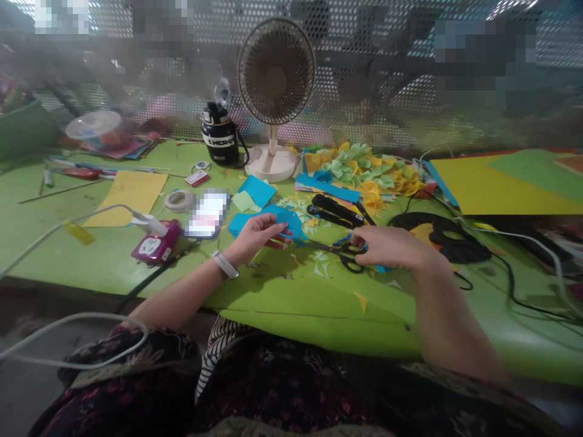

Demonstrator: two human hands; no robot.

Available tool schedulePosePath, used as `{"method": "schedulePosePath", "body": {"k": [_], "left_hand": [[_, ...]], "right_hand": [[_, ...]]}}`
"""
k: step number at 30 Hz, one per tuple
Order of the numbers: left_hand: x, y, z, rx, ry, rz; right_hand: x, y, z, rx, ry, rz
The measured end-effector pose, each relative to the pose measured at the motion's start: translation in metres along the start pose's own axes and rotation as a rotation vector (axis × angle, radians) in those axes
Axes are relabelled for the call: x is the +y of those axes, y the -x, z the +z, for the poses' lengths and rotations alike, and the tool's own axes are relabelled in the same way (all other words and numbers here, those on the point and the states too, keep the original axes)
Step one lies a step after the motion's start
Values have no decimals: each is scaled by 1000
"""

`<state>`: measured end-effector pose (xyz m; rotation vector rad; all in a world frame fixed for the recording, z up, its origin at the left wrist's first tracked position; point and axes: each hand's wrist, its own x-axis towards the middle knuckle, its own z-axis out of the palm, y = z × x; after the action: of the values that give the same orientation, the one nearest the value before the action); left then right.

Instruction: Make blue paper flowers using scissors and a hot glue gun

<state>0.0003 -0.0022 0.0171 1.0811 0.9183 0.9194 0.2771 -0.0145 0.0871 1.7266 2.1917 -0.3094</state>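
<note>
My left hand (pixel 261 234), with a pale watch band on its wrist, pinches a piece of blue paper (pixel 288 220) above the green table. In my right hand (pixel 381 246) is a pair of dark-handled scissors (pixel 350 262); the blades point left and reach the paper's right edge. Whether the blades touch the paper is hard to tell. A black stapler (pixel 337 210) lies just beyond the scissors. Small paper scraps (pixel 321 265) are scattered beneath and around both hands. More blue paper (pixel 255 190) lies behind my left hand, with a pale green square (pixel 244 201) on it.
A fan (pixel 276 73) and a black bottle (pixel 219 136) stand at the back. Cut green and yellow paper pieces (pixel 364 167) are heaped behind the stapler. A phone (pixel 208 213), tape roll (pixel 177 200) and purple power socket (pixel 157 243) are left. Cables cross both sides; yellow sheets (pixel 492 185) lie right.
</note>
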Motion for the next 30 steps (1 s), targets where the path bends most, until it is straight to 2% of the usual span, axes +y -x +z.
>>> {"method": "schedulePosePath", "body": {"k": [8,19,25,30], "left_hand": [[0,0,-1,5,22,4],[0,-1,1,30,83,-21],[-1,-2,2,30,106,-21],[1,-1,4,5,142,-12]], "right_hand": [[-23,-2,7,-36,148,-35],[-17,-7,7,-104,184,-30],[0,-4,2,-55,51,-2],[26,-3,1,49,-350,-79]]}}
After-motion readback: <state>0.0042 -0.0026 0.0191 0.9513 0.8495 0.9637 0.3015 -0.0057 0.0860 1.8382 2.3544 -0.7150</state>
